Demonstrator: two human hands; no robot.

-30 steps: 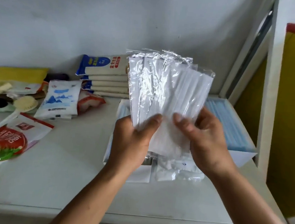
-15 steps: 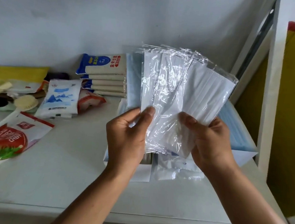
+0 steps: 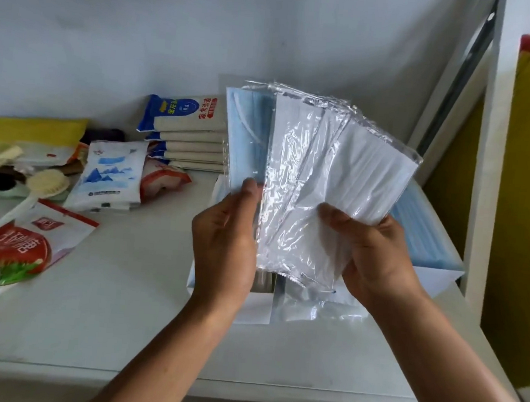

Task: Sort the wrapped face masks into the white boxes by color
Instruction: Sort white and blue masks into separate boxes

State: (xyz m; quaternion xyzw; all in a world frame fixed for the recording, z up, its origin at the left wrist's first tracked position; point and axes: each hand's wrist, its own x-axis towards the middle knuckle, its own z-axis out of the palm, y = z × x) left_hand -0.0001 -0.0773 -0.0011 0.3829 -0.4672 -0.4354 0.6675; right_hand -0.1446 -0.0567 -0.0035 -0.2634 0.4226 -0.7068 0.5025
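I hold a fan of clear-wrapped face masks upright above the table. My left hand [image 3: 225,242] pinches a blue wrapped mask [image 3: 246,136] at the fan's left edge. My right hand [image 3: 376,257] grips the white wrapped masks [image 3: 337,187], which spread to the right. Under my hands stands a white box [image 3: 258,308], mostly hidden, with a wrapped white mask [image 3: 318,309] lying at its near end. A second white box [image 3: 438,278] on the right holds a stack of blue masks [image 3: 419,232].
The grey table [image 3: 121,316] carries a stack of packets [image 3: 186,137] at the back wall, a white-blue pouch [image 3: 110,176], red-white bags [image 3: 15,254], a brush [image 3: 39,186] and a yellow bag [image 3: 31,128] on the left. A yellow panel [image 3: 529,205] stands at the right.
The fan of masks has spread wider and tilted right. A blue mask has come into sight at its left, and my left thumb has moved onto it.
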